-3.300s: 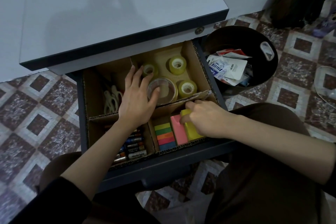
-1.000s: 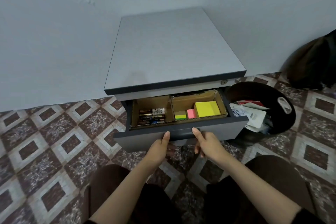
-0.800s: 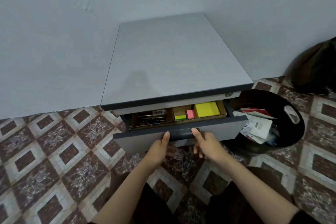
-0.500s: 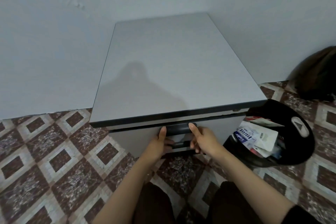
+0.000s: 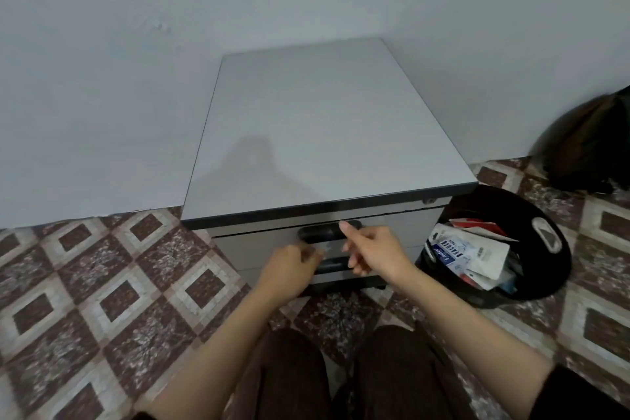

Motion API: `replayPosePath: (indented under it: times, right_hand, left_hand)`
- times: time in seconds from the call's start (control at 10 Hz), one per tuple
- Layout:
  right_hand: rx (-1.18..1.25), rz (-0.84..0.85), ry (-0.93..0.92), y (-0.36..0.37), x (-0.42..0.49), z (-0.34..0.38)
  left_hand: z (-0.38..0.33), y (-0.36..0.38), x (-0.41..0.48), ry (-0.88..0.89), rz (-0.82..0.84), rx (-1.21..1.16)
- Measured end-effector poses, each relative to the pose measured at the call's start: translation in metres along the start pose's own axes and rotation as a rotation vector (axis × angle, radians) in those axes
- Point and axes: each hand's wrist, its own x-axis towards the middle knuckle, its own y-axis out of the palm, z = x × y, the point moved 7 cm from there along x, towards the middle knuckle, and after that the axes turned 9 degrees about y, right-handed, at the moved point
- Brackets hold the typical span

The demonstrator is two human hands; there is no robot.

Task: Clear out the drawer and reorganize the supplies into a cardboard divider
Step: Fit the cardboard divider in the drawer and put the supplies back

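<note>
Floor: brown-and-cream diamond tiles, left of the cabinet and across its front.
Wall: pale and plain, behind the cabinet.
Left hand: low before the cabinet's front, left of centre. Fingers are curled in toward the palm with nothing seen in them. Knuckles are near the lower handle; contact unclear.
Cabinet: grey and low, back against the wall, flat top with a dark front edge.
Drawer: uppermost in the cabinet, pushed fully in, front flush under the cabinet's top edge. Contents are hidden.
Upper handle: dark bar at the middle of the drawer front.
Legs: in dark trousers, straight before the cabinet, below both hands.
Right hand: before the cabinet's front, right of centre, slightly higher than the left hand. Thumb is raised, its tip over the upper handle's right end; I cannot tell whether it touches. Other fingers are loosely curled, holding nothing.
Bin: black and round, just beside the cabinet's right side, with white and red packets inside.
Bag: dark, against the wall, well right of the cabinet, beyond the bin.
</note>
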Motion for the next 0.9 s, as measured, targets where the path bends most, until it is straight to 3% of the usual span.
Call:
replayPosePath:
  times: [0.1,0.2,0.3,0.6,0.8,0.9]
  right_hand:
    - [-0.023,0.047,-0.269,0.003,-0.033,0.053]
    - [-0.220,-0.190,-0.546,-0.015,-0.053,0.102]
    - [-0.523,-0.392,-0.599,-0.026,-0.046,0.124]
    - [-1.083,-0.324,-0.467,-0.012,0.016,0.115]
    - [-1.101,-0.331,-0.470,-0.009,0.014,0.115]
    - [-1.107,-0.407,-0.561,-0.014,0.028,0.111]
  left_hand:
    - [-0.035,-0.033,-0.011,0.186,-0.142,0.064]
    - [-0.065,-0.080,-0.018,0.321,-0.465,0.092]
    - [-0.069,-0.102,-0.010,0.331,-0.604,0.167]
    - [-0.038,-0.089,0.039,0.179,-0.373,0.427]
    - [-0.031,-0.085,0.044,0.213,-0.409,0.474]
    - [-0.031,-0.087,0.050,0.308,-0.473,0.387]
